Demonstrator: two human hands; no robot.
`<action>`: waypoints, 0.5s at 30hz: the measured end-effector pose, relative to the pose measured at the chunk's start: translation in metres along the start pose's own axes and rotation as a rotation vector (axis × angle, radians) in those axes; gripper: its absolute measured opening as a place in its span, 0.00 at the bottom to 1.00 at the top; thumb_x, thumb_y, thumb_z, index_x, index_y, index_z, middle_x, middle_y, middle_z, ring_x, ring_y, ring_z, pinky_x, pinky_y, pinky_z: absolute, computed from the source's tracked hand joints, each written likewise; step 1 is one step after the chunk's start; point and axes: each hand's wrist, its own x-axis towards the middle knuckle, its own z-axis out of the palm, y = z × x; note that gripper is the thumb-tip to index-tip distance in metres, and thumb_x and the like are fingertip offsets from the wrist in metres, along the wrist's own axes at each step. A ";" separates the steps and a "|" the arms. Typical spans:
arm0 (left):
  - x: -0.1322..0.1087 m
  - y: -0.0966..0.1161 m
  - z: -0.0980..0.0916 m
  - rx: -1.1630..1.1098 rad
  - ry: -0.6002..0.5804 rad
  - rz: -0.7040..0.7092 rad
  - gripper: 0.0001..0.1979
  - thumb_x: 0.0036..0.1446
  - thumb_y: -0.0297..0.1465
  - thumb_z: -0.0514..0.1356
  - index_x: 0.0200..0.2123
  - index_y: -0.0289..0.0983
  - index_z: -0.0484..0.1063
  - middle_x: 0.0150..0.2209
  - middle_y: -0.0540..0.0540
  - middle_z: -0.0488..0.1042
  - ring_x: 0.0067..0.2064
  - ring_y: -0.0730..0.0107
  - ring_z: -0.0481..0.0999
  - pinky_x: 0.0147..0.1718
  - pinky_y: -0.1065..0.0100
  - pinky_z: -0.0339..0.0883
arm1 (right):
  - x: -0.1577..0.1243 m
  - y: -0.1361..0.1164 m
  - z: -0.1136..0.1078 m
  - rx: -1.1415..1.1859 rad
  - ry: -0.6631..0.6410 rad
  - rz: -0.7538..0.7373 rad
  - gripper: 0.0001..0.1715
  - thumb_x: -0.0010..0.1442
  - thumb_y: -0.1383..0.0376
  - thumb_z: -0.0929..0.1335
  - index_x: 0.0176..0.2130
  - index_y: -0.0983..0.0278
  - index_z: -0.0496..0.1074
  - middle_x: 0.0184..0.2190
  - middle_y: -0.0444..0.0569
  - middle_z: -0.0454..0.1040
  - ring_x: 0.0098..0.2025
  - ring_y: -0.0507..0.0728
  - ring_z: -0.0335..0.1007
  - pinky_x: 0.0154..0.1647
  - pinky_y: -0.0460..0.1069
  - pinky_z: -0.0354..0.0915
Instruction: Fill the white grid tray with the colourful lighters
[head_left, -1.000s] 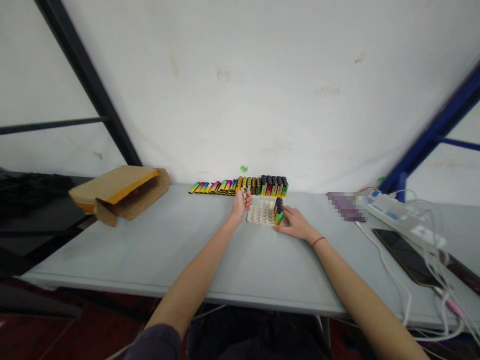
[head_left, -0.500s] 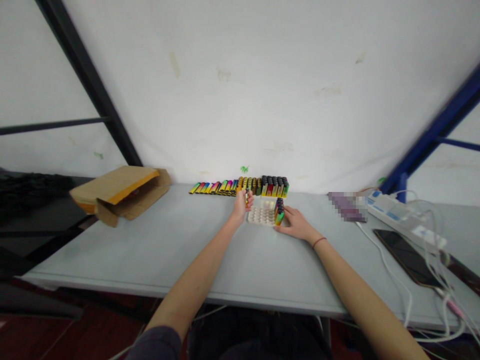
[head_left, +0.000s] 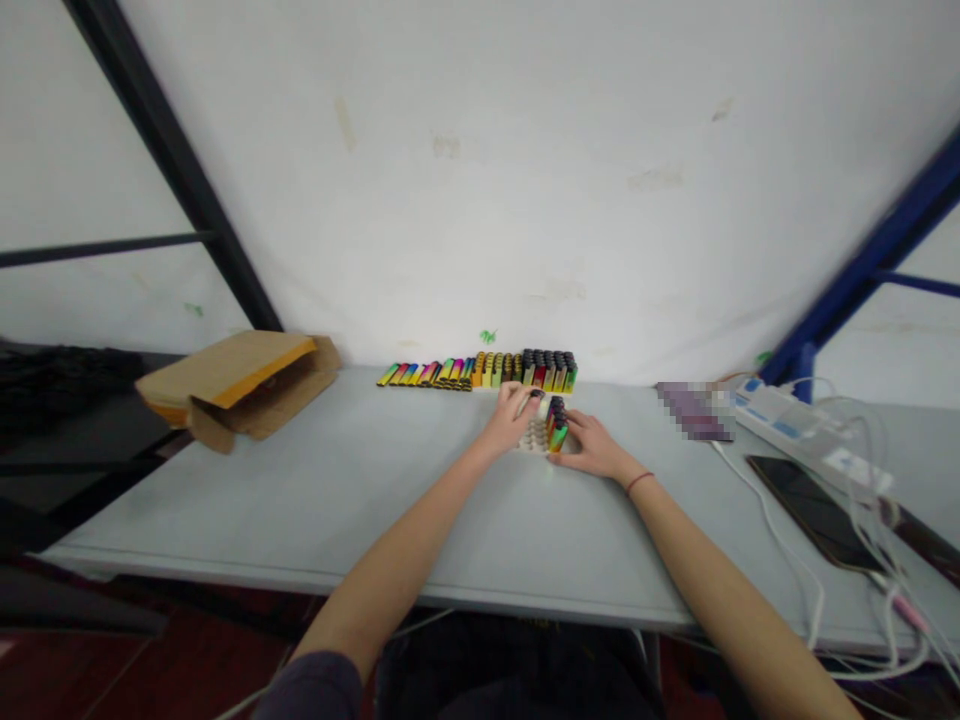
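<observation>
A white tray with rows of round holes lies in front of me, partly covered by my left hand. Colourful lighters stand upright along its right side. Over the tray's middle, my left hand is closed on a lighter, of which little but the dark top shows. My right hand rests at the tray's right end, its thumb by the front corner and its fingers along the side, holding the tray beside the standing lighters.
Behind the tray stand blocks of upright lighters, one yellow-topped and one black-topped. A row of lying lighters extends left of them. An opened cardboard box is at left. At right are a phone, a power strip and white cables.
My left hand has moved right with the lighter, from the tray's left edge to over its middle, near the standing lighters. My right hand has stayed in place.
</observation>
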 end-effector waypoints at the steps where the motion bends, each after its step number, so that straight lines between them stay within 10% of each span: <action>1: 0.000 -0.002 0.000 0.033 -0.020 0.031 0.10 0.63 0.38 0.60 0.43 0.39 0.75 0.45 0.42 0.71 0.53 0.61 0.71 0.57 0.60 0.65 | 0.000 0.000 0.001 0.001 0.002 -0.002 0.44 0.58 0.42 0.71 0.64 0.63 0.68 0.64 0.63 0.67 0.64 0.72 0.64 0.64 0.66 0.61; 15: 0.004 -0.011 -0.003 0.121 -0.135 0.067 0.11 0.63 0.34 0.58 0.44 0.38 0.78 0.47 0.39 0.78 0.51 0.57 0.76 0.56 0.57 0.67 | 0.000 0.000 0.002 -0.010 -0.014 -0.001 0.43 0.59 0.42 0.71 0.63 0.62 0.68 0.65 0.63 0.66 0.65 0.72 0.62 0.65 0.66 0.60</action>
